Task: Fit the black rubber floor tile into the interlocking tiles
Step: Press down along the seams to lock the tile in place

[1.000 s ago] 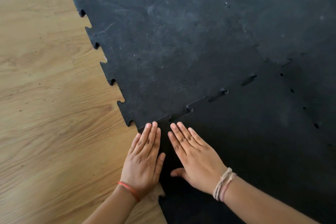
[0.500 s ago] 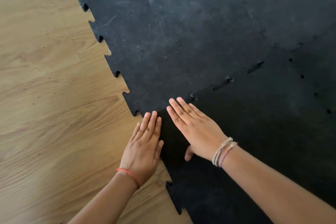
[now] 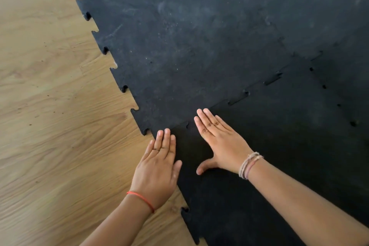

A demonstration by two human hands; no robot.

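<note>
Nearest us, our left hand (image 3: pixel 157 168) lies flat with fingers together, straddling the wooden floor (image 3: pixel 50 126) and the near corner of the black rubber floor tile (image 3: pixel 279 146). Our right hand (image 3: pixel 221 142) presses flat on that tile, thumb spread, holding nothing. Beyond, the seam with the interlocking tiles (image 3: pixel 189 46) shows open gaps.
</note>
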